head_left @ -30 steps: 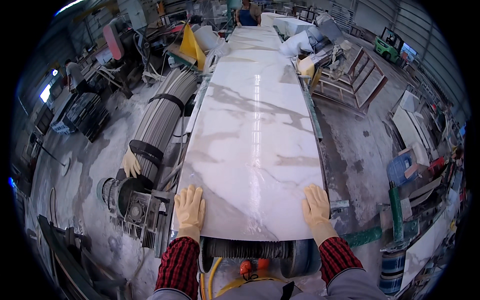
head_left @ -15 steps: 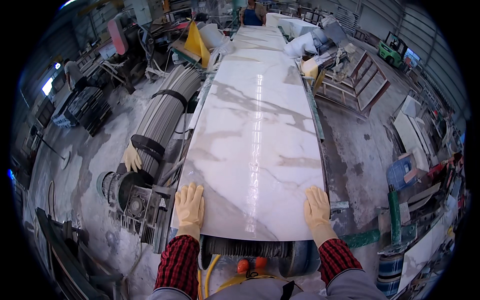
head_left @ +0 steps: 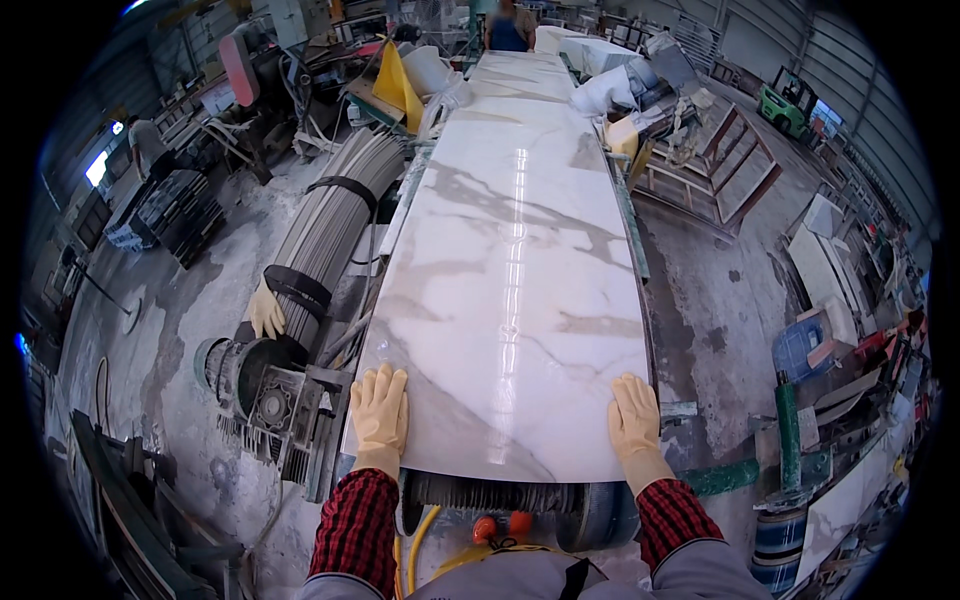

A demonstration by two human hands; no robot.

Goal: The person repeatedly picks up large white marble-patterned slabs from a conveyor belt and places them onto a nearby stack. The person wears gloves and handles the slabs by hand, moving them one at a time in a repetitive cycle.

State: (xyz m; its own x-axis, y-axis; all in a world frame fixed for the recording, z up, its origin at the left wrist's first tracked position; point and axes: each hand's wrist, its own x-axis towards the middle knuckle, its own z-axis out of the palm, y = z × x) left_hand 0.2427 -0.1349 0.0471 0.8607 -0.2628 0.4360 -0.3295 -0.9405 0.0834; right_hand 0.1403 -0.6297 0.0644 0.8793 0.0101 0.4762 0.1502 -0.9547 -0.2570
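A long, glossy white marble-look slab point(head_left: 540, 290) with grey-brown veins stretches away from me. My left hand point(head_left: 379, 412), in a cream rubber glove, lies on its near left corner with the fingers stretched forward. At the near right edge, my right hand point(head_left: 635, 415), gloved the same way, rests with its fingers extended along the border. Neither hand is wrapped round anything; the undersides of both palms are hidden. Beneath the slab's near end shows a dark ribbed roller point(head_left: 490, 494).
Left of the slab are a motor point(head_left: 270, 400), a strapped bundle of grey strips point(head_left: 335, 215) and a loose glove point(head_left: 266, 311). A person in a blue apron point(head_left: 510, 32) stands at the far end. On the right are a metal frame point(head_left: 735, 175), a blue container point(head_left: 800, 347) and a green forklift point(head_left: 786, 103).
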